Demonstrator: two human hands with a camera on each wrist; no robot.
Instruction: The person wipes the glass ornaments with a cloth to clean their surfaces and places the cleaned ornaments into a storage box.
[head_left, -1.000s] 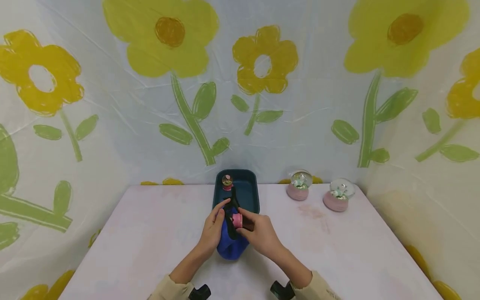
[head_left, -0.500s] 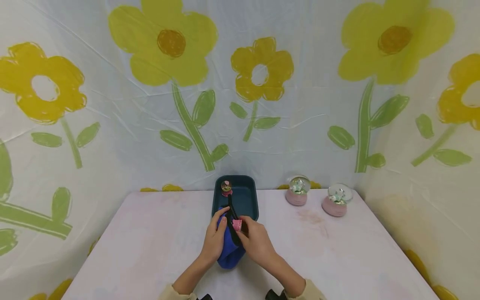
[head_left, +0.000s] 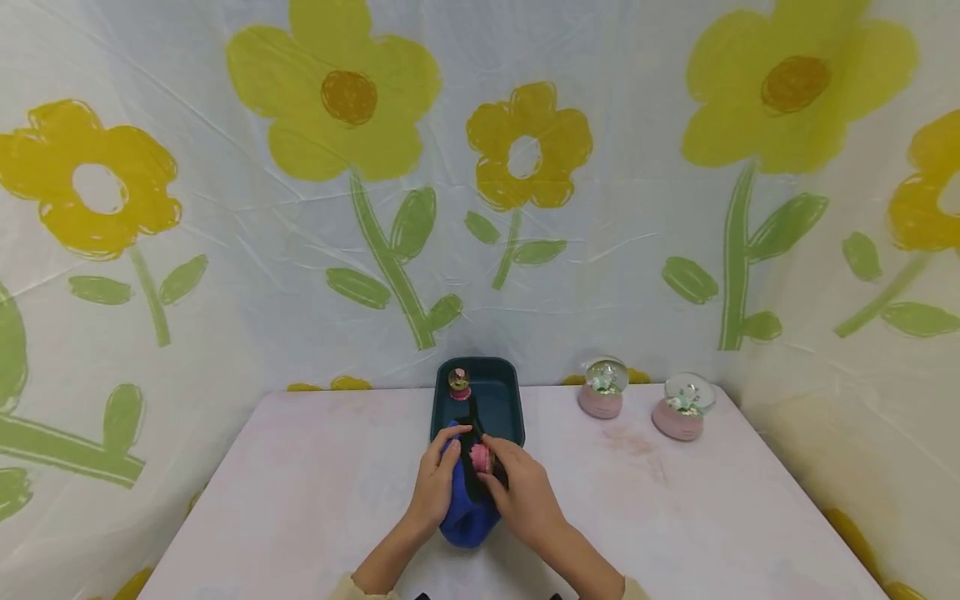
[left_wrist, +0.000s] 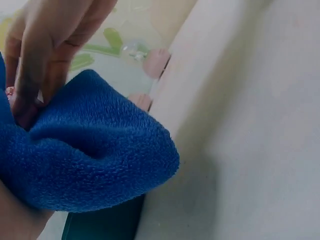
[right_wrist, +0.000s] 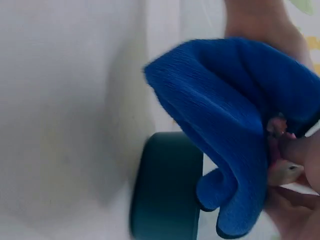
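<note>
A fuzzy blue cloth (head_left: 467, 532) with black edging hangs in front of me over the near end of the tray. My left hand (head_left: 431, 492) grips it from the left, thumb on top. From the right, my right hand (head_left: 529, 493) pinches a small snow globe (head_left: 481, 458) against the cloth. Its pink base faces left, and fingers hide most of the rest. The left wrist view has the cloth (left_wrist: 105, 145) drooping in a fold, with the right hand (left_wrist: 47, 45) above it. In the right wrist view the cloth (right_wrist: 220, 115) partly wraps the globe.
A dark teal tray (head_left: 501, 398) stands at the table's back edge, with another small snow globe (head_left: 460, 385) in its far left corner. Two larger globes on pink bases, one upright (head_left: 602, 392) and one tilted (head_left: 682, 408), stand at back right. A flowered curtain hangs behind.
The head view has shifted, so the whole scene sits lower. Both hands keep their hold, while the small globe has turned slightly in the right fingers and the cloth's black edging has shifted.
</note>
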